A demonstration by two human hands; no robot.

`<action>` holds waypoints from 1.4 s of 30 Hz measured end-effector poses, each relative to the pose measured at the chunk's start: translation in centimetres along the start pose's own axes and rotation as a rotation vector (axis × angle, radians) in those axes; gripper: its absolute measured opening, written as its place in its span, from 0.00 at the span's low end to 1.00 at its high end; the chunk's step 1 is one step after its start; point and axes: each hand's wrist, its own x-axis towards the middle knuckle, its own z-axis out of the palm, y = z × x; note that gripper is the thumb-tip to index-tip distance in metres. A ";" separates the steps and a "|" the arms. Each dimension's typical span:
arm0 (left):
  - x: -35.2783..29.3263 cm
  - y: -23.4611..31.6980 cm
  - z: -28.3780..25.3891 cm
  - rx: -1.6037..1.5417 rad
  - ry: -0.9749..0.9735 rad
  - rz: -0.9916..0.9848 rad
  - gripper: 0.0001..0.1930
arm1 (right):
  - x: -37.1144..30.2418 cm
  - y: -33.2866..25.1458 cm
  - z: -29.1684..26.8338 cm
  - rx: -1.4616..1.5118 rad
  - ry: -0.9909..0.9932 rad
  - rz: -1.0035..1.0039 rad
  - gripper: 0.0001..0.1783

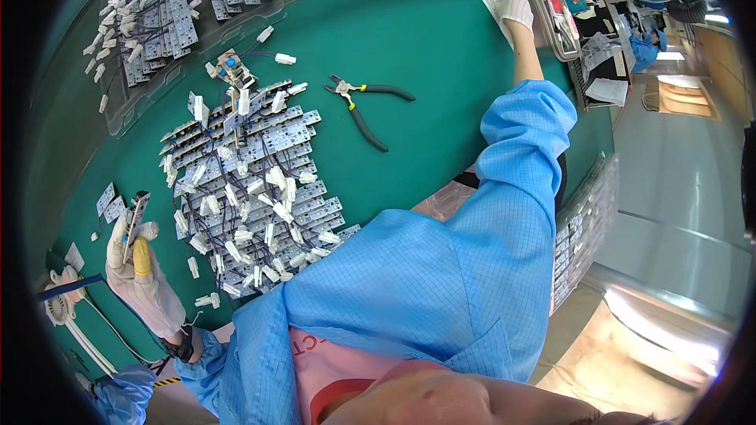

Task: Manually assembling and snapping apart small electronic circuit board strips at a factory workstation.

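My left hand (146, 279), in a white glove with a yellow covering on one finger, grips a small narrow circuit board (137, 220) upright between fingers and thumb. A large stack of LED circuit board strips (287, 138) with dark wires and white connectors lies to its right. My right arm stretches far to the right. My right hand (517, 9), white-gloved, rests over a white sheet of paper (494, 3) beside a tool tray (556, 12). Its fingers look curled together, and whatever they pinch is hidden.
Diagonal cutters (346, 93) with dark handles lie spread on the green mat (425, 39). A clear plastic tray (272, 12) of board strips stands at the far left. Near the left edge are two small board pieces (110, 203) and a small white fan (57, 307). More stacked boards (583, 228) sit at right.
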 end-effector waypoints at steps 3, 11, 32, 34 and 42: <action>-0.4 0.3 0.2 0.025 0.025 -0.005 0.21 | -0.8 -1.5 -0.4 -0.333 0.225 -0.143 0.13; -0.5 4.7 3.6 0.076 -0.096 -0.064 0.20 | -8.2 -14.5 -9.4 0.616 0.241 -0.291 0.20; -1.8 2.8 4.1 0.019 -0.185 0.392 0.22 | -32.1 -29.7 -20.6 1.596 -1.183 -0.555 0.34; -1.9 2.6 4.1 -0.001 -0.187 0.372 0.21 | -32.3 -29.6 -21.1 1.556 -1.119 -0.509 0.36; -1.7 2.7 3.8 -0.073 -0.229 0.296 0.21 | -31.9 -29.5 -20.7 1.547 -1.129 -0.599 0.33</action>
